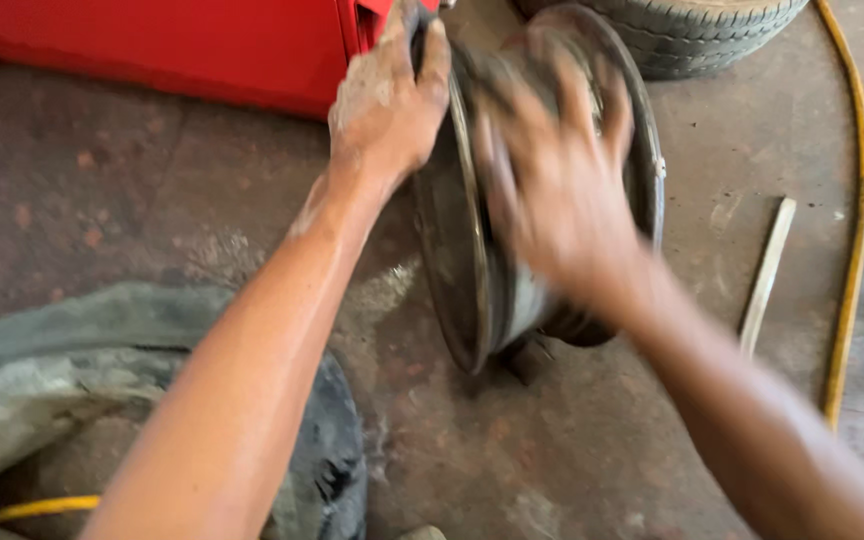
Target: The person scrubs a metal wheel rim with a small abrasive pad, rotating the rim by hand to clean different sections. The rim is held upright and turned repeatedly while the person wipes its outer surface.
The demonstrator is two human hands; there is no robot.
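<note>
both forearms reach over the worn tyre (pixel 332 470) to the wheel rim (pixel 472 290), upright on edge just beyond it; left hand (pixel 384 100) grips its top edge, right hand (pixel 552 180), blurred, lies spread open on its face.

My right hand (pixel 552 190) is smeared by motion blur, so I cannot tell whether its fingers grip the wheel rim (pixel 472 290) or only brush it. It hides much of the rim's centre. The top edge cuts off my left hand's (pixel 387 100) fingertips, the red cabinet (pixel 172 45) and the tyre (pixel 697 30). The rubber tube (pixel 42 360) runs off the left and bottom edges.
</note>
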